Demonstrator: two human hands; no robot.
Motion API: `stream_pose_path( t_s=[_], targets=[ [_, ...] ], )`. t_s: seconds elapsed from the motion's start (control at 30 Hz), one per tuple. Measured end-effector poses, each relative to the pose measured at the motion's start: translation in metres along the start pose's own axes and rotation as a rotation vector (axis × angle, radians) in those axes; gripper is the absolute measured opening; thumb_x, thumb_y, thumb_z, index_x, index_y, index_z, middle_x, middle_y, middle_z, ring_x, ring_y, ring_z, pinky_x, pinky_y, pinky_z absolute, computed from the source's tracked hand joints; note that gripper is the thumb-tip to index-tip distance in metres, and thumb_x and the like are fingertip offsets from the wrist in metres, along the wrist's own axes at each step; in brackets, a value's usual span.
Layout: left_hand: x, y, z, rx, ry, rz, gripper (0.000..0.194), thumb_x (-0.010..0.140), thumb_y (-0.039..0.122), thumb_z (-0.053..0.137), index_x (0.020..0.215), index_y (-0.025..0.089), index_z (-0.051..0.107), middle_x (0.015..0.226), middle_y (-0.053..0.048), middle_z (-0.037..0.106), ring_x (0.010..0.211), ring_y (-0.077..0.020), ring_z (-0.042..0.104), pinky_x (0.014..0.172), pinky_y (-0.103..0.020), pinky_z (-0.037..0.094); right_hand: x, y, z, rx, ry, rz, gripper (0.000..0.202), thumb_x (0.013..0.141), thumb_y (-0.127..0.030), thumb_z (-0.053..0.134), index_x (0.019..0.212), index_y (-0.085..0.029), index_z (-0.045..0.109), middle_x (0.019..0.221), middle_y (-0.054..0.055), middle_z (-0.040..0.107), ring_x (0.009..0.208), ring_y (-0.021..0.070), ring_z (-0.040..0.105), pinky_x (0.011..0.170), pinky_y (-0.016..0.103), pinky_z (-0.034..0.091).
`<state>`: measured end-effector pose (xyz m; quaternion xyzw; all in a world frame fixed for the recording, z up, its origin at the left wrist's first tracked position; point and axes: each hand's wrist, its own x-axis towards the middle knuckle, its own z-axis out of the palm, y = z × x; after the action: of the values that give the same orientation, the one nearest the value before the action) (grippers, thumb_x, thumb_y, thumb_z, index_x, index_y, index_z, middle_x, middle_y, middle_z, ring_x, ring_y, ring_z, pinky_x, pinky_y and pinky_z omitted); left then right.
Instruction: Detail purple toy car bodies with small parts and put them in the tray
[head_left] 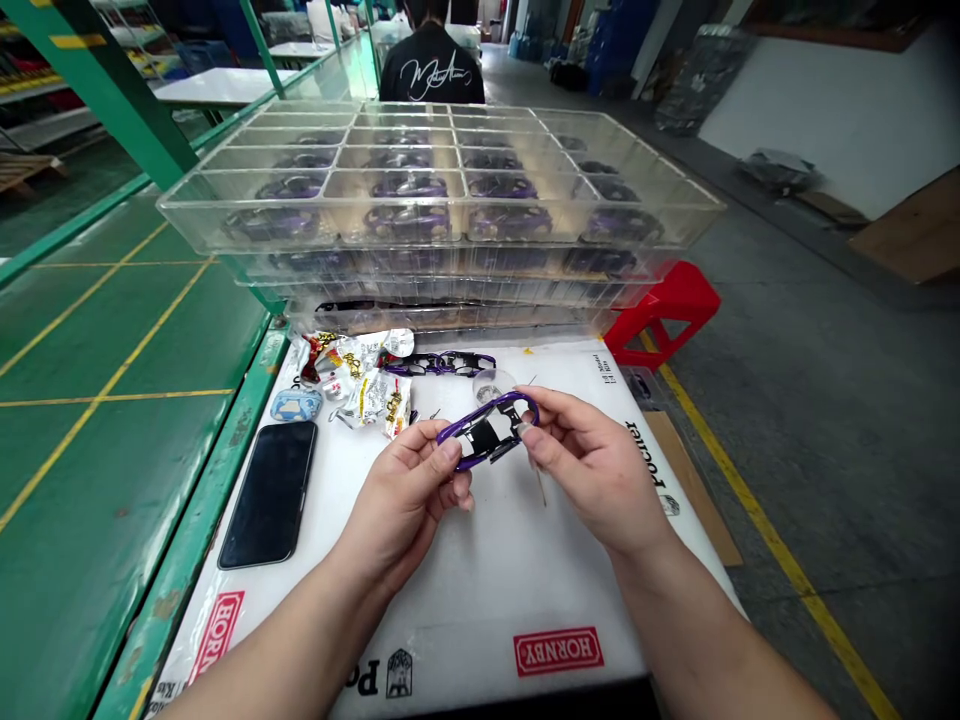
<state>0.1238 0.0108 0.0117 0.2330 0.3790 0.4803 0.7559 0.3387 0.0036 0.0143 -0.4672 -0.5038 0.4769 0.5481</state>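
Note:
A small purple and black model car body [486, 436] with open gaps in its shell is held up over the white printed surface. My left hand [420, 470] pinches its left end between thumb and fingers. At the other end, my right hand [592, 460] grips it, thumb on the near side. A thin stick [541, 484] pokes out below my right fingers; how it is held is hidden. Beyond my hands lie a second purple and black car body [442, 362] and a small clear round dish [489, 394].
Stacked clear compartment trays [442, 240] holding several car bodies stand at the back. To the left are crumpled foil wrappers [367, 385], a blue patterned case [295, 405] and a black phone [268, 495]. A red stool [667, 310] stands right; a person [431, 60] sits beyond.

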Motion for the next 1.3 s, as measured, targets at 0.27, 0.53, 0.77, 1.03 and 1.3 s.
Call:
stream_pose_path(
  t_s=[0.27,0.53,0.77,1.03,1.3],
  targets=[
    [-0.002,-0.002,0.001,0.014,-0.056,-0.035,0.047,0.082,0.039,0.105,0.1,0.015,0.07,0.084,0.002,0.07,0.059,-0.0098,0.067,0.055,-0.023,0.063,0.0,0.006,0.001,-0.051,0.014,-0.018,0.049,0.095,-0.035,0.094,0.142,-0.03,0.083,0.108,0.003,0.076,0.096,0.0167,0.074,0.087,0.029,0.068],
    [-0.004,-0.004,0.001,0.007,-0.097,-0.038,0.044,0.087,0.038,0.101,0.094,0.017,0.064,0.076,0.005,0.067,0.055,-0.0104,0.066,0.05,-0.022,0.061,-0.001,0.002,0.001,-0.16,0.015,-0.07,0.026,0.102,-0.036,0.087,0.126,-0.027,0.085,0.097,0.002,0.08,0.082,0.016,0.072,0.078,0.03,0.062],
    [-0.003,-0.004,0.0,-0.039,-0.1,-0.096,0.042,0.088,0.037,0.1,0.091,0.017,0.063,0.073,0.004,0.067,0.052,-0.0098,0.064,0.047,-0.021,0.06,-0.001,0.003,0.0,-0.339,0.042,-0.127,0.022,0.104,-0.039,0.084,0.123,-0.027,0.086,0.101,0.004,0.082,0.084,0.0187,0.073,0.079,0.034,0.06],
    [-0.001,-0.002,0.002,-0.133,-0.089,-0.176,0.049,0.079,0.033,0.107,0.088,0.017,0.062,0.07,0.004,0.067,0.048,-0.008,0.059,0.041,-0.017,0.052,-0.001,0.013,-0.001,-0.429,0.066,-0.214,0.02,0.106,-0.04,0.083,0.119,-0.025,0.085,0.104,0.005,0.083,0.088,0.0205,0.075,0.08,0.036,0.059],
    [-0.001,-0.002,0.001,-0.168,-0.106,-0.208,0.049,0.078,0.032,0.107,0.087,0.018,0.061,0.068,0.004,0.064,0.047,-0.0078,0.057,0.041,-0.016,0.049,-0.003,0.014,-0.003,-0.495,0.043,-0.262,0.021,0.109,-0.043,0.081,0.12,-0.026,0.084,0.105,0.006,0.082,0.091,0.0223,0.076,0.082,0.039,0.059]
  ],
)
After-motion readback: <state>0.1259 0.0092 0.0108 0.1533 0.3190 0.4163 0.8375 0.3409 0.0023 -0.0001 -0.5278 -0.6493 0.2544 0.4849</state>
